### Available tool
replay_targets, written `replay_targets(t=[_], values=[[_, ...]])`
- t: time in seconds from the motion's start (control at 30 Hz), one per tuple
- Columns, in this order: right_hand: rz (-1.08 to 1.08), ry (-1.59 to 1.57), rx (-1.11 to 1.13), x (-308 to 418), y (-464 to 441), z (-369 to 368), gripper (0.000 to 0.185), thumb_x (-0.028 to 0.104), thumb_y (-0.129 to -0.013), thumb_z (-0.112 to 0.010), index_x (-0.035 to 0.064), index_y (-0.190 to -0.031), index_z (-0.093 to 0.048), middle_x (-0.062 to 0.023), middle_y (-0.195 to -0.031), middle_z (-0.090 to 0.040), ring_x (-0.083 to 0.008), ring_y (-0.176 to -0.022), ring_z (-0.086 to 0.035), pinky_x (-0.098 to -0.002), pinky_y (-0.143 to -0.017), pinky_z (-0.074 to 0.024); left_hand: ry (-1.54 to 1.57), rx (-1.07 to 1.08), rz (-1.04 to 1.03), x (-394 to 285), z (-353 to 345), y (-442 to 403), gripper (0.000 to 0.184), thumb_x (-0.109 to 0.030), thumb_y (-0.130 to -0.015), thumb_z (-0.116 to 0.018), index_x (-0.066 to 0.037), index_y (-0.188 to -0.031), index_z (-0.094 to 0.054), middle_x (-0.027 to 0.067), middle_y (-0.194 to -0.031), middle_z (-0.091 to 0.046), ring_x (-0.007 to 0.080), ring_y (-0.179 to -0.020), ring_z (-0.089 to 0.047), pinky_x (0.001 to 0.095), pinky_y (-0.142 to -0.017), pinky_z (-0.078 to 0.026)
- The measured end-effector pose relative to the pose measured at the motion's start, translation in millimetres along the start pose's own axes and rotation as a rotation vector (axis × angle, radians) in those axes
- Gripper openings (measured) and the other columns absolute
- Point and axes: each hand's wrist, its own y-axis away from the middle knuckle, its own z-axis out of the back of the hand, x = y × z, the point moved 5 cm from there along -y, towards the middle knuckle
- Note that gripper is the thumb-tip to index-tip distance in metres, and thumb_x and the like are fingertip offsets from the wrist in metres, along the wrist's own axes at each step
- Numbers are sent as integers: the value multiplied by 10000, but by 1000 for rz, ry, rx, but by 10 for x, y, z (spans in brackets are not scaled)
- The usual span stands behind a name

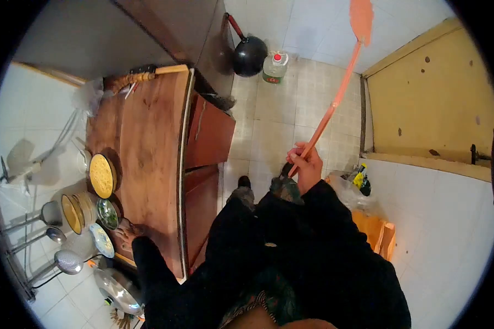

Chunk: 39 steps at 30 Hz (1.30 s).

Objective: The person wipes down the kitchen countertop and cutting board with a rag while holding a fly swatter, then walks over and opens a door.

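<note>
My right hand (306, 164) is closed around the lower handle of an orange fly swatter (335, 101), whose flat head points up and away toward the tiled wall. My left hand (127, 234) is over the near left edge of the wooden counter (148, 126), close to a glass bowl with something green (108, 214) and a patterned plate (101, 240). Its fingers are dim and partly hidden, so what they hold or touch is unclear. Farther along the counter lies a yellow dish (102, 176), beside stacked yellow-rimmed bowls (73, 214).
A black wok (250, 56) and a clear jug with a red cap (275, 68) stand on the tiled floor by the far wall. Ladles (55, 235) hang at left near a lidded pot (117, 290). Red cabinet doors (211, 131) jut out. Bags (352, 192) sit at right.
</note>
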Motion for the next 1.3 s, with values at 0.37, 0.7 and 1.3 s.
replay_targets(t=[0.37, 0.7, 1.3], values=[[157, -49, -21, 798, -555, 1017, 264, -9, -790, -527, 33, -1047, -480, -82, -836, -562, -168, -755, -560, -283, -675, -460, 1782, 702, 133, -2343, 1535, 784, 317, -83, -777, -510, -72, -1093, -506, 111, -1192, -469, 260, -1080, -448, 360, -910, -370], [214, -97, -298, 1125, -337, 2149, 312, -3, -787, -531, 41, -1088, -463, -74, -852, -570, -154, -760, -582, -236, -513, -408, 1536, 362, -1484, -4246, 4693, 2356, 406, 72, -693, -504, -11, -1090, -488, 211, -1206, -430, 366, -1092, -442, 396, -910, -371], [269, -108, -542, 1447, -409, 2792, 340, -38, -761, -532, 17, -1091, -469, -87, -858, -571, -150, -786, -561, -273, -733, -450, 1359, 237, -2202, -5675, 5513, 3172, 365, 27, -662, -553, -2, -1025, -530, 230, -1121, -510, 385, -960, -517, 407, -813, -432]])
